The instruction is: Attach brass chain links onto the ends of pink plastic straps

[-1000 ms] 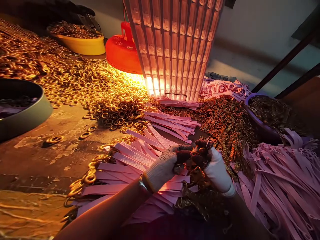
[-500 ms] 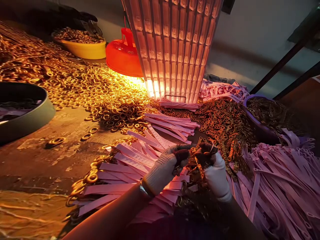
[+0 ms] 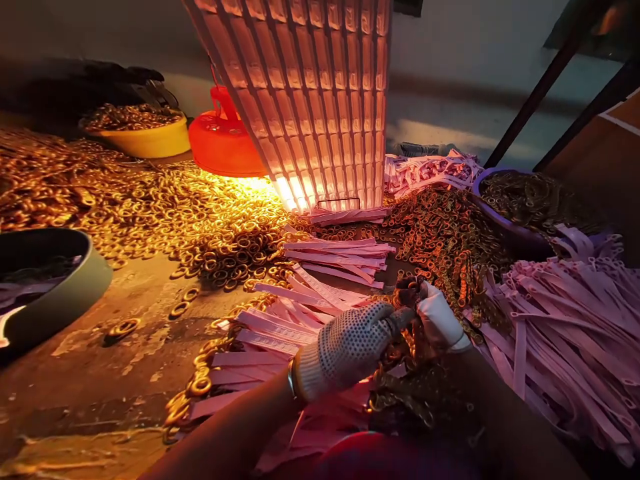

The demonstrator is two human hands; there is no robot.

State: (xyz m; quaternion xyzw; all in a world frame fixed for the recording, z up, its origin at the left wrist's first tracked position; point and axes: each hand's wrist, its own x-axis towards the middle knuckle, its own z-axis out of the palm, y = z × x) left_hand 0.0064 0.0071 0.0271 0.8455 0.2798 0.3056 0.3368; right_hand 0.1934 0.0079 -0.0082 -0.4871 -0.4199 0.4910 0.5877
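My left hand (image 3: 353,343), in a dotted knit glove with dark fingertips, is closed, its fingers pinched together beside my other hand. What it pinches is hidden by the fingers. My right hand (image 3: 434,315), in a white glove with dark fingers, is closed round a metal chain (image 3: 411,343) whose brassy links hang below the fingers. The fingertips of both hands meet. Underneath lie more metal chains (image 3: 413,393) in a dark heap over my lap. Left of the hands, pink straps (image 3: 280,333) are spread in a row, with metal rings (image 3: 201,383) at their far left ends.
Loose metal rings (image 3: 225,227) cover the table under a red lamp (image 3: 220,143). A ribbed translucent panel (image 3: 320,113) stands behind. A yellow basin (image 3: 145,137), a dark round tub (image 3: 100,273) and a purple basin (image 3: 505,217) sit around. Pink loop-ended straps (image 3: 570,340) are heaped right.
My left hand has turned so that the dotted back of its glove shows, and its fingers have closed in against my right hand. The view has shifted slightly.
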